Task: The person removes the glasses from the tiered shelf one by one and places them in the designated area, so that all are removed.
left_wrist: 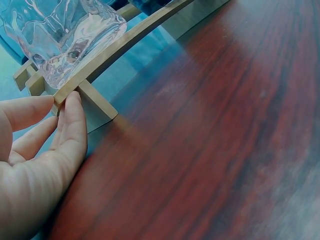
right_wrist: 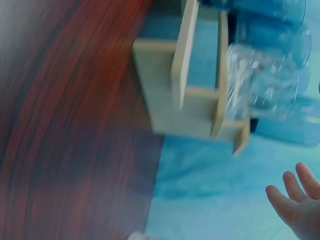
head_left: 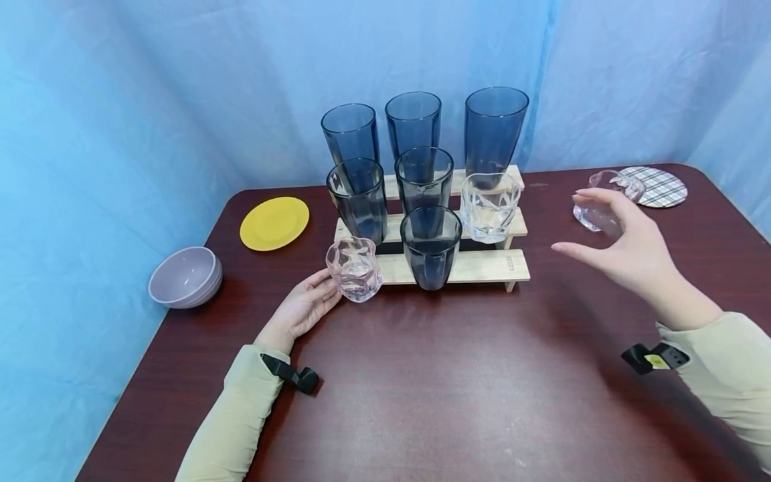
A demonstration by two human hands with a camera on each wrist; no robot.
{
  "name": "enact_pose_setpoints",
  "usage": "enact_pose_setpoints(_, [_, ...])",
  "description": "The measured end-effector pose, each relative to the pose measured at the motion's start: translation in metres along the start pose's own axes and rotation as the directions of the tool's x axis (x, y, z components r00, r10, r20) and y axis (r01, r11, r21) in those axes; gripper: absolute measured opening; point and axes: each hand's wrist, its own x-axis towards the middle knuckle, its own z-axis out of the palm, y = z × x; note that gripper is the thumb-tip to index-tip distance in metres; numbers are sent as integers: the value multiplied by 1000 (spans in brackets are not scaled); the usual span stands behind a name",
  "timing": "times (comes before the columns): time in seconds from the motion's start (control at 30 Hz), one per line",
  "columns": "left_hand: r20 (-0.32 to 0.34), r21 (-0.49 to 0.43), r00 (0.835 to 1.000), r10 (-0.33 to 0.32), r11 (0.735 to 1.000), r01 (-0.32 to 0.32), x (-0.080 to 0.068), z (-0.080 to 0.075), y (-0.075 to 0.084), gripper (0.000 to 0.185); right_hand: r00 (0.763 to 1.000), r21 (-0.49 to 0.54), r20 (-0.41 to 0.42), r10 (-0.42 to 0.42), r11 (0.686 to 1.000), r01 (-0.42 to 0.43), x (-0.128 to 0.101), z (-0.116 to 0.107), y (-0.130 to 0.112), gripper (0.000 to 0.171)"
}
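A three-step wooden rack (head_left: 476, 266) stands at the table's middle and carries several dark blue glasses (head_left: 430, 246). A pinkish clear glass (head_left: 355, 268) sits at the left end of its lowest step, and a clear glass (head_left: 488, 205) on the middle step's right. My left hand (head_left: 328, 291) lies on the table beside the pinkish glass (left_wrist: 65, 35), straight fingers (left_wrist: 70, 112) touching the end of the lowest slat (left_wrist: 120, 47). My right hand (head_left: 587, 227) hovers open to the right of the rack and holds nothing. Behind it, another clear glass (head_left: 593, 215) rests on the table.
A yellow plate (head_left: 274, 223) and a lilac bowl (head_left: 185, 276) sit at the left of the dark red table (head_left: 452, 375). A plaid coaster (head_left: 659, 186) lies at the back right. Blue cloth hangs behind and at both sides.
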Motion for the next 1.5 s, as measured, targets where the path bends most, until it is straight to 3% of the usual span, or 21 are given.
enact_pose_setpoints(0.27, [0, 8, 1000, 3, 1000, -3, 0, 1, -1, 55, 984, 225, 100, -148, 967, 122, -9, 23, -27, 81])
enact_pose_setpoints(0.4, [-6, 0, 1000, 1, 1000, -1, -1, 1, -1, 54, 971, 268, 152, -184, 954, 138, -9, 35, -35, 82])
enact_pose_setpoints(0.6, [8, 2, 1000, 7, 1000, -7, -1, 2, 0, 55, 966, 290, 167, -200, 946, 145, -8, 50, -42, 85])
enact_pose_setpoints(1.0, [-6, 3, 1000, 2, 1000, -2, -1, 2, 0, 53, 935, 276, 317, -160, 959, 71, -3, 75, -56, 95])
enact_pose_setpoints(1.5, [-6, -2, 1000, -5, 1000, 5, -1, 3, 1, 54, 925, 326, 375, -55, 942, -76, 4, 107, -65, 103])
